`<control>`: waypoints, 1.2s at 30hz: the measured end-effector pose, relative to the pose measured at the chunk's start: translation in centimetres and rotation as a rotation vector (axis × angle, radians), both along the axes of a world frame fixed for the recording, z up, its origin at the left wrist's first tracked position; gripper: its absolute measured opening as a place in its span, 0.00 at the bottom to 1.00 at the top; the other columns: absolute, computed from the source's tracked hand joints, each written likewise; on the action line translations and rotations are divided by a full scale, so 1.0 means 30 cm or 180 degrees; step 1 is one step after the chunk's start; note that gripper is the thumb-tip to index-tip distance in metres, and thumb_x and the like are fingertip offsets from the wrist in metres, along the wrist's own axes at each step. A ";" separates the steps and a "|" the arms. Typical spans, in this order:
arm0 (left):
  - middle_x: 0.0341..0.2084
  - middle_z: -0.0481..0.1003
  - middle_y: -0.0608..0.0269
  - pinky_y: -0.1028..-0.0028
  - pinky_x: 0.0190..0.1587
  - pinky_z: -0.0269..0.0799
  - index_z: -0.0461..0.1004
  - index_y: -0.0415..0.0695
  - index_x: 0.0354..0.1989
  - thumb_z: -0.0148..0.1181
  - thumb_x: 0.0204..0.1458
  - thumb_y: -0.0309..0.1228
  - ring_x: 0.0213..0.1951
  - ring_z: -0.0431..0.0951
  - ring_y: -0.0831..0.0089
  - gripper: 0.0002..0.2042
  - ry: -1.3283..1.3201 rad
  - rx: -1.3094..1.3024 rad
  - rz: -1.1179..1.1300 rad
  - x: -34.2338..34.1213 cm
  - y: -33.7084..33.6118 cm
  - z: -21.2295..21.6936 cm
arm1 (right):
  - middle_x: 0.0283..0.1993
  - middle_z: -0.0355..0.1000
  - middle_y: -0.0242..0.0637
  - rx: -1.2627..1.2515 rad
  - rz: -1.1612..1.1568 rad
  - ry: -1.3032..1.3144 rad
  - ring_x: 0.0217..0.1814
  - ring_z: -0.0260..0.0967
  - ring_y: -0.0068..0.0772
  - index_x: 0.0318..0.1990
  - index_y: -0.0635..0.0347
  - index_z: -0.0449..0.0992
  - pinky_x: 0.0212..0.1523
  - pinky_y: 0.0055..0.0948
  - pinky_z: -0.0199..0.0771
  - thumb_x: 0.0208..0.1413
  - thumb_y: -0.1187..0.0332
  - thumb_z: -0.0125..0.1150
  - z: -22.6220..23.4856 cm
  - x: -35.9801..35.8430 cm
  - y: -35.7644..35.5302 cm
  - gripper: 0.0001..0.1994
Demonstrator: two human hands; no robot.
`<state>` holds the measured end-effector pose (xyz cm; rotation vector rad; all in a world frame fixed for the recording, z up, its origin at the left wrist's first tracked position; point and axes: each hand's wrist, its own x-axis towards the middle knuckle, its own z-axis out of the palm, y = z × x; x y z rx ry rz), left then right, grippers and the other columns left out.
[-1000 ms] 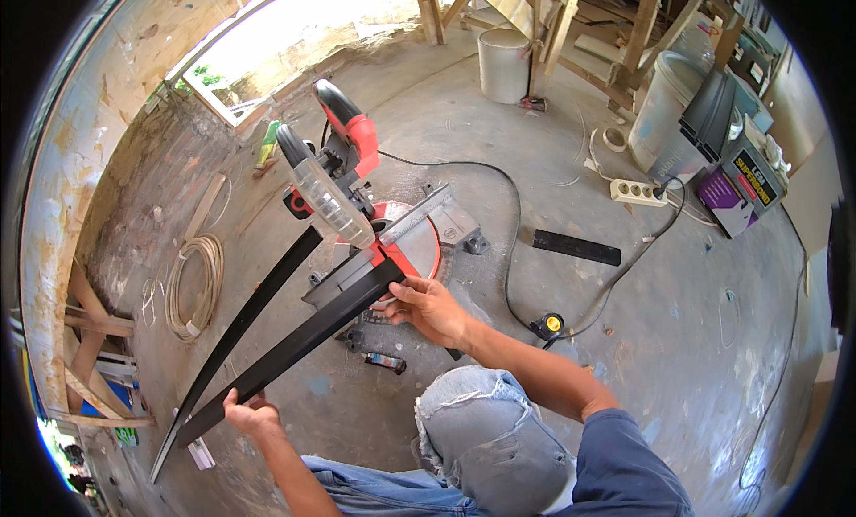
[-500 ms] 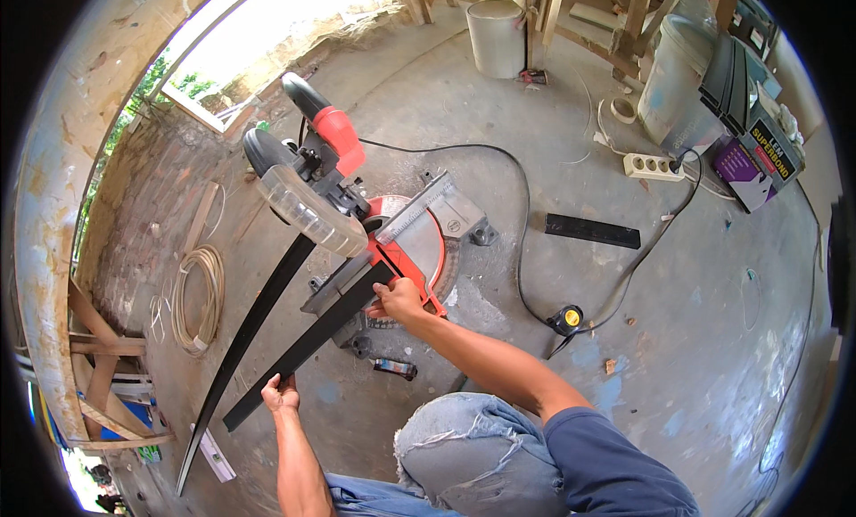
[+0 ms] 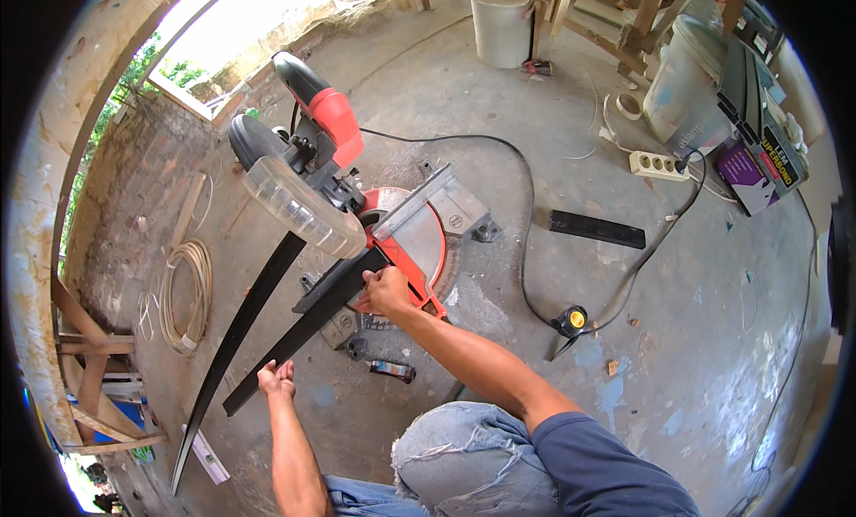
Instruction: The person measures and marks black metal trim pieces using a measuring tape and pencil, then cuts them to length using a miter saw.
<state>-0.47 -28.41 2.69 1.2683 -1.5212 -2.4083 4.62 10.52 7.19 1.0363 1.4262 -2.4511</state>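
At the centre of the frame, your right hand (image 3: 385, 291) presses down, fingers closed, on a long black strip (image 3: 303, 328) lying across the base of a red mitre saw (image 3: 357, 209) on the concrete floor (image 3: 553, 401). Your left hand (image 3: 276, 378), lower left, cups half-open under the strip's free end. A second black strip (image 3: 234, 339) lies just beside it, further left.

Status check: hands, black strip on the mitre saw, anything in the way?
Right hand pressing black strip on the mitre saw table. Left hand open beside strip's free end. Second black strip lies alongside.
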 end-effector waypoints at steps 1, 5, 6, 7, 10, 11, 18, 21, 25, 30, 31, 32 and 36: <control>0.42 0.77 0.43 0.50 0.51 0.77 0.74 0.33 0.45 0.57 0.48 0.25 0.43 0.79 0.49 0.15 -0.0672 -0.1584 0.0453 0.012 0.136 0.014 | 0.27 0.78 0.53 0.0055 -0.0028 -0.0045 0.26 0.82 0.45 0.30 0.72 0.73 0.20 0.35 0.84 0.67 0.64 0.58 -0.030 0.004 0.020 0.18; 0.52 0.69 0.51 0.56 0.64 0.58 0.71 0.37 0.55 0.65 0.41 0.26 0.60 0.66 0.51 0.27 0.2190 -0.5740 -0.0509 0.153 0.497 0.180 | 0.25 0.77 0.52 -0.0054 -0.0239 -0.0020 0.23 0.81 0.46 0.27 0.76 0.74 0.17 0.38 0.81 0.68 0.63 0.56 -0.057 -0.003 0.012 0.21; 0.53 0.69 0.54 0.57 0.65 0.55 0.74 0.43 0.53 0.66 0.42 0.23 0.61 0.65 0.53 0.25 0.2695 -0.5079 -0.1540 0.168 0.618 0.216 | 0.26 0.78 0.53 -0.0052 -0.0204 -0.0071 0.23 0.80 0.45 0.29 0.76 0.74 0.16 0.37 0.80 0.68 0.62 0.56 -0.081 0.002 0.033 0.21; 0.57 0.69 0.51 0.56 0.65 0.56 0.77 0.45 0.50 0.70 0.42 0.25 0.62 0.66 0.53 0.23 0.2744 -0.5488 -0.2479 0.173 0.686 0.267 | 0.26 0.78 0.53 -0.0072 -0.0162 -0.0044 0.23 0.80 0.45 0.29 0.76 0.74 0.16 0.37 0.80 0.68 0.62 0.56 -0.064 -0.006 0.022 0.21; 0.63 0.66 0.49 0.51 0.65 0.53 0.79 0.52 0.52 0.72 0.42 0.27 0.67 0.62 0.51 0.24 0.2895 -0.5645 -0.3722 0.139 0.794 0.265 | 0.27 0.78 0.53 0.0013 -0.0169 -0.0084 0.22 0.80 0.41 0.33 0.72 0.73 0.16 0.34 0.79 0.70 0.60 0.54 -0.048 -0.011 0.005 0.20; 0.65 0.64 0.50 0.48 0.65 0.51 0.79 0.54 0.53 0.72 0.43 0.29 0.68 0.60 0.50 0.24 0.2691 -0.5711 -0.3790 0.128 0.801 0.249 | 0.27 0.79 0.52 0.0120 -0.0023 -0.0116 0.22 0.79 0.40 0.34 0.73 0.74 0.16 0.34 0.78 0.70 0.60 0.54 -0.038 -0.009 0.003 0.20; 0.70 0.60 0.53 0.37 0.66 0.41 0.84 0.60 0.48 0.72 0.46 0.39 0.73 0.53 0.51 0.18 0.2382 -0.5531 -0.3548 0.095 0.867 0.172 | 0.28 0.79 0.47 0.0384 0.0586 -0.0033 0.23 0.79 0.35 0.36 0.72 0.75 0.21 0.32 0.79 0.69 0.59 0.55 -0.058 -0.007 0.138 0.20; 0.70 0.60 0.53 0.35 0.67 0.38 0.84 0.59 0.45 0.73 0.45 0.40 0.74 0.52 0.51 0.16 0.2371 -0.5460 -0.3242 0.084 0.813 0.130 | 0.25 0.79 0.44 0.0981 0.1101 0.0005 0.21 0.78 0.33 0.33 0.69 0.78 0.19 0.33 0.77 0.66 0.57 0.58 0.073 0.061 0.184 0.20; 0.70 0.60 0.55 0.35 0.70 0.32 0.85 0.54 0.36 0.75 0.43 0.41 0.74 0.51 0.50 0.12 0.2738 -0.5206 -0.2978 0.089 0.820 0.116 | 0.27 0.79 0.35 0.2468 0.0158 0.1341 0.21 0.70 0.20 0.39 0.67 0.80 0.22 0.24 0.69 0.68 0.64 0.55 0.427 0.156 0.396 0.14; 0.68 0.61 0.53 0.34 0.70 0.31 0.84 0.49 0.34 0.75 0.42 0.41 0.74 0.51 0.48 0.13 0.2558 -0.5224 -0.2943 0.087 0.883 0.092 | 0.30 0.76 0.38 0.4776 -0.0526 0.2016 0.28 0.73 0.22 0.37 0.70 0.78 0.30 0.25 0.70 0.63 0.63 0.55 1.046 -0.068 0.486 0.15; 0.67 0.62 0.54 0.34 0.70 0.31 0.84 0.48 0.32 0.75 0.41 0.42 0.72 0.53 0.49 0.14 0.2535 -0.5250 -0.2863 0.083 0.901 0.088 | 0.32 0.77 0.40 0.5539 -0.0253 0.1373 0.32 0.76 0.23 0.40 0.71 0.77 0.32 0.28 0.74 0.62 0.63 0.55 1.100 -0.155 0.495 0.15; 0.66 0.63 0.55 0.34 0.70 0.32 0.84 0.48 0.31 0.76 0.40 0.43 0.71 0.54 0.49 0.14 0.2502 -0.5271 -0.2775 0.082 0.920 0.086 | 0.32 0.77 0.40 0.5583 -0.0235 0.1374 0.32 0.76 0.23 0.40 0.71 0.77 0.32 0.28 0.74 0.62 0.63 0.55 1.096 -0.264 0.535 0.15; 0.63 0.65 0.53 0.34 0.70 0.31 0.84 0.47 0.30 0.76 0.39 0.40 0.69 0.57 0.50 0.13 0.2435 -0.5182 -0.2703 0.086 0.923 0.096 | 0.35 0.78 0.48 0.5158 0.1822 0.1765 0.31 0.78 0.34 0.46 0.71 0.75 0.35 0.37 0.79 0.61 0.62 0.56 1.008 -0.422 0.569 0.17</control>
